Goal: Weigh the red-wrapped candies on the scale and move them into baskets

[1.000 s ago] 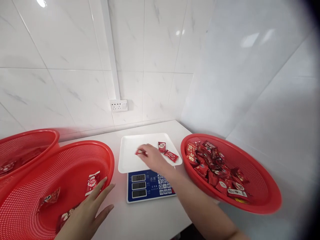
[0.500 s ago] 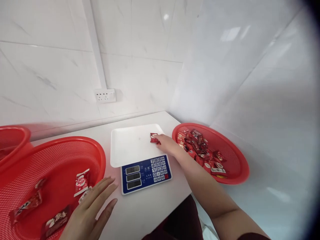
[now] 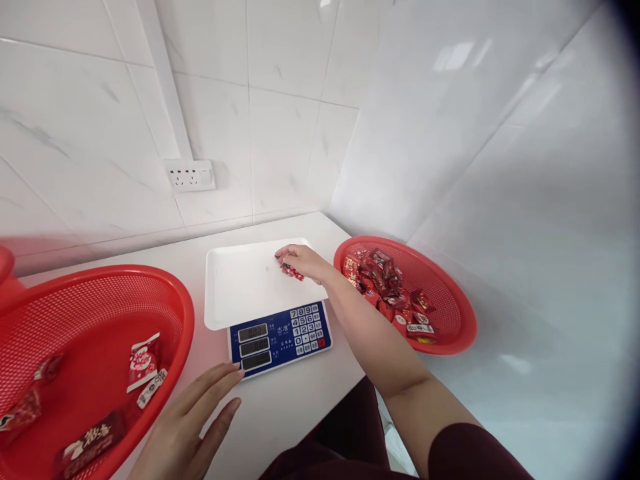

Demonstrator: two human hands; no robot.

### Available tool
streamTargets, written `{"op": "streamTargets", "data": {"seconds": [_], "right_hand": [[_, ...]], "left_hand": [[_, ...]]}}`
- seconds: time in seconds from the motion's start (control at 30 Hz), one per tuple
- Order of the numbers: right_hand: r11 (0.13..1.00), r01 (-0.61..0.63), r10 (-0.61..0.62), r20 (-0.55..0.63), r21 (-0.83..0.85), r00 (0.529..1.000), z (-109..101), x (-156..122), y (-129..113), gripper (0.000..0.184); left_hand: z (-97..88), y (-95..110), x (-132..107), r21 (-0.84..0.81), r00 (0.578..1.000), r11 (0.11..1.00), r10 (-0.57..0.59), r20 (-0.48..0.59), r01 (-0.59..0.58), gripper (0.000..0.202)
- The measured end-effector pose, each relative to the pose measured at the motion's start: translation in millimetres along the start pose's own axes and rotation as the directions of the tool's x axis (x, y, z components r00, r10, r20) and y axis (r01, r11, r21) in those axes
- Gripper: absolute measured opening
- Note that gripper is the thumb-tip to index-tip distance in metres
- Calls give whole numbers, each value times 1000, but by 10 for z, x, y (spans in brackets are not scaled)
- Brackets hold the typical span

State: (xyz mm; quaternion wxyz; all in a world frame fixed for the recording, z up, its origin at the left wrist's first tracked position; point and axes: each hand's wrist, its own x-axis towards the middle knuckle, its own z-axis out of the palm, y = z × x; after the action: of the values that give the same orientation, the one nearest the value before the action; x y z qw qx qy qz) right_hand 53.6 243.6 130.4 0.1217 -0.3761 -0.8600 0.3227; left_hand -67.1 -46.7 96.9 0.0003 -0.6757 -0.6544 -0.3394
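Observation:
My right hand (image 3: 303, 260) is over the right part of the white pan (image 3: 240, 283) of a digital scale, its fingers closed around red-wrapped candy (image 3: 291, 270). How many pieces it holds is hidden by the fingers. Below the pan, the blue keypad panel (image 3: 280, 339) shows lit digits on its displays. My left hand (image 3: 195, 423) is open, fingers stretched out and holding nothing, with its fingertips at the panel's lower left corner. Beside it stands a red plastic basket (image 3: 183, 300) with several wrapped snacks, among them a dark red packet (image 3: 93, 443).
Right of the scale, a second red basket (image 3: 463, 313) holds a heap of red-wrapped candies (image 3: 385, 283). Part of another red basket (image 3: 6, 263) shows at the left edge. A white tiled wall with a socket (image 3: 190, 176) rises behind the white table (image 3: 290, 393).
My right hand has shifted left over the pan and now has the candy lifted in its fingers. The display digits now show clearly. The whole view has swung slightly.

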Motion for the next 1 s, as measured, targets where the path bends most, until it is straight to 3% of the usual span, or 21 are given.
{"op": "streamTargets", "data": {"seconds": [0.27, 0.4, 0.63, 0.83, 1.0], "right_hand": [[978, -59, 30, -145, -199, 989, 165, 170, -9, 19], [958, -102, 63, -148, -269, 987, 207, 178, 10, 24], [927, -172, 120, -172, -333, 978, 181, 150, 2, 12], [930, -171, 105, -211, -325, 972, 219, 126, -17, 11], [960, -183, 135, -224, -210, 965, 214, 112, 16, 11]], "left_hand": [[37, 53, -9, -17, 999, 1000, 7, 40, -6, 27], [52, 65, -5, -27, 998, 1000, -12, 69, 14, 29], [144, 117, 46, -65, 990, 998, 10, 139, -1, 30], [232, 147, 28, -91, 978, 996, 25, 208, -6, 31], [224, 133, -26, -102, 973, 994, -7, 230, 31, 29]]}}
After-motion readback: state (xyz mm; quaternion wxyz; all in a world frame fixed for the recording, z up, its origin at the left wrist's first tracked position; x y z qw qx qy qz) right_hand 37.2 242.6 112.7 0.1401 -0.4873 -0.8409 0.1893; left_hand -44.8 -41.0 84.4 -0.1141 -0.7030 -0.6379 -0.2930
